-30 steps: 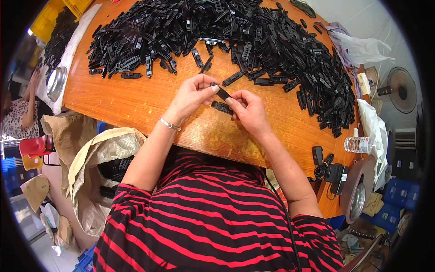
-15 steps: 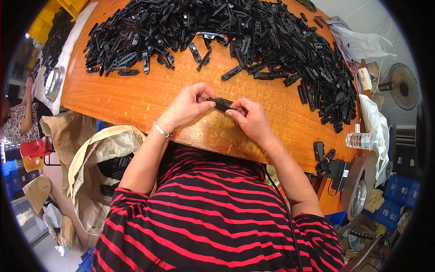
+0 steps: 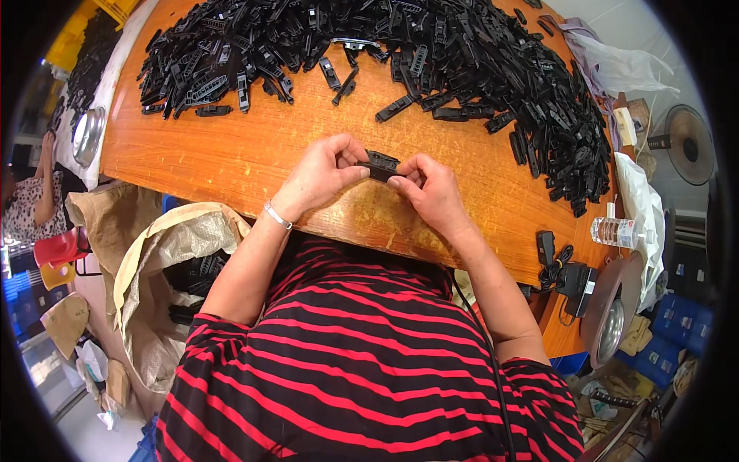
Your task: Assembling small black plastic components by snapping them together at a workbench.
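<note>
A narrow black plastic part [image 3: 380,166] is held level just above the wooden table [image 3: 208,158], near its front edge. My left hand [image 3: 326,174] pinches one end of it between thumb and fingers. At the other end, my right hand [image 3: 433,194] grips it the same way. The part's upper side looks ridged, and its two ends are hidden by my fingertips. Beyond my hands lies a large heap of similar black plastic parts [image 3: 292,38]. A few loose parts [image 3: 395,108] lie along the heap's near edge, and a shiny metal piece [image 3: 356,42] rests among them.
An open woven sack [image 3: 173,223] holding black parts stands left of my body. On the right are a black adapter with cable [image 3: 571,286], a clear bottle [image 3: 613,232] and a metal-and-brown round dish [image 3: 613,323]. Another person [image 3: 38,204] sits at the far left.
The part appears turned slightly, showing more of its ridged side, and my fingers have shifted a little on it. The whole view has moved slightly. Both hands keep their hold.
</note>
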